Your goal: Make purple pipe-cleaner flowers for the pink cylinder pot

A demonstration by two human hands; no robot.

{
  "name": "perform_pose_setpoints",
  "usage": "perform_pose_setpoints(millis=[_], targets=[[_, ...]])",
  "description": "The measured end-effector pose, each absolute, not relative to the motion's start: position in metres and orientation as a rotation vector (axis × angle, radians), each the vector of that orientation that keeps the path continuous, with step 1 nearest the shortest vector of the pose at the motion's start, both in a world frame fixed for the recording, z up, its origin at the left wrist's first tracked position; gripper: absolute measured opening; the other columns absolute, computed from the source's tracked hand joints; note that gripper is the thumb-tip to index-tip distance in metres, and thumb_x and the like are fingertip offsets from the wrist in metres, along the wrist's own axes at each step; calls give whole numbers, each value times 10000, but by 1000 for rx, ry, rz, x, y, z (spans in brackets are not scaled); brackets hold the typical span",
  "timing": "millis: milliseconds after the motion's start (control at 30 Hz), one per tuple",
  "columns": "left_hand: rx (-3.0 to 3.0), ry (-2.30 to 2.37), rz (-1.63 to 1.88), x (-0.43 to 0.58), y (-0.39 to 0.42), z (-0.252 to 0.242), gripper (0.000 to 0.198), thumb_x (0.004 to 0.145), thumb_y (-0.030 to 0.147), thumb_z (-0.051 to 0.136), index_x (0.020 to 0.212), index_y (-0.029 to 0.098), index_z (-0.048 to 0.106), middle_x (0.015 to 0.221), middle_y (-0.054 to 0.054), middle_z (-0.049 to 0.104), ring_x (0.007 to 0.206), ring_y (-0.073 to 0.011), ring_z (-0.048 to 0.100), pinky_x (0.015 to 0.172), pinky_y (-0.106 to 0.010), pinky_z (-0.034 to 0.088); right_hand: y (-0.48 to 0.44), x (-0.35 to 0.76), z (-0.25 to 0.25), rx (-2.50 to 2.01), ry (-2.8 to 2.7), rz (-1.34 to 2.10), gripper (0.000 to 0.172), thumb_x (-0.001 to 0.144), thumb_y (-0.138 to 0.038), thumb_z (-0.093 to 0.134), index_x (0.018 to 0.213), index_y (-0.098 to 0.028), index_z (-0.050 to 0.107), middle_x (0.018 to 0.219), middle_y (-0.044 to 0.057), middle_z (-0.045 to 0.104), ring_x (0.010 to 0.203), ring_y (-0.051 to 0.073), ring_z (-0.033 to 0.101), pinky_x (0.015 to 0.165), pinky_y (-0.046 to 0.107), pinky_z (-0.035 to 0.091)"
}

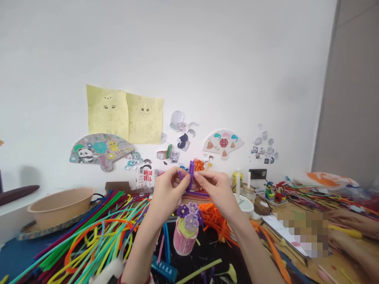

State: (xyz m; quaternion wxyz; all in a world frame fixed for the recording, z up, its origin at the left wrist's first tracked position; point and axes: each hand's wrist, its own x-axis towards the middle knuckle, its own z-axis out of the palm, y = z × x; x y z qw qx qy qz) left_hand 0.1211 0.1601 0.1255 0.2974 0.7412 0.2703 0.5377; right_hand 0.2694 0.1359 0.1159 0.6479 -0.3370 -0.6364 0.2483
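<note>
My left hand (172, 185) and my right hand (213, 188) are raised close together in front of the wall. Between them is a purple pipe cleaner (192, 173), bent into upright strands with an end reaching sideways under my right fingers. Both hands pinch it between thumb and fingers. Just below stands a small pink pipe-cleaner pot (185, 241) with a yellow-green top and purple flowers (191, 215) on it. A pale green pipe cleaner (199, 271) and a blue box (164, 269) lie nearer to me.
Many coloured pipe cleaners (103, 232) spread at left, beside a beige basin (62, 207). Orange strips (214, 221) heap behind my right wrist. A white cup (245, 205) and small figures (274, 192) stand farther right. Another person's hands (351, 225) are at the right edge.
</note>
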Motion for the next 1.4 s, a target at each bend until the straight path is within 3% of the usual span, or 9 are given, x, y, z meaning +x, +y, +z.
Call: perform_pose_setpoints(millis=[133,300,433,733,1033,1233,1400], targets=[[1992,704,1423,118,160,124,218,849,398,548,813,183,566,581,35,532,490,-98,487,470,-213,360,134,269,117,-835,-1472,567,325,678,-414,797,887,-169,754,766,49,743,713,187,673,690,315,543],[2018,653,1405,114,162,123,202,858,393,573,819,195,569,573,53,509,508,-93,489,490,-206,375,132,267,117,-859,-1484,518,315,732,-398,729,912,-140,743,806,81,751,773,211,695,744,351,549],[2025,655,1392,114,162,124,190,869,387,559,819,204,548,550,64,508,481,-85,480,475,-202,365,131,264,117,-891,-1462,434,239,733,-310,684,886,-135,737,849,94,760,718,200,695,711,348,555],[1971,659,1440,113,168,120,168,857,357,552,813,205,496,541,75,510,492,-84,476,482,-203,360,134,264,116,-798,-1402,529,102,719,-247,691,795,-178,693,744,14,733,664,139,665,631,247,534],[1813,601,1466,112,168,122,210,844,369,575,772,201,473,541,68,556,506,-89,522,508,-200,433,135,274,119,-738,-1399,605,217,759,-331,720,908,-173,721,775,33,749,691,142,681,705,267,551],[1816,598,1472,119,169,121,196,852,353,559,774,198,469,538,52,598,485,-93,550,493,-199,441,134,275,123,-779,-1357,573,319,688,-441,774,859,-177,720,811,53,756,790,187,695,702,280,550],[1818,651,1521,123,168,122,182,834,347,576,794,202,474,528,47,607,481,-109,578,481,-206,460,134,276,122,-806,-1426,673,337,693,-435,783,904,-181,712,879,54,748,863,203,692,827,340,541]])
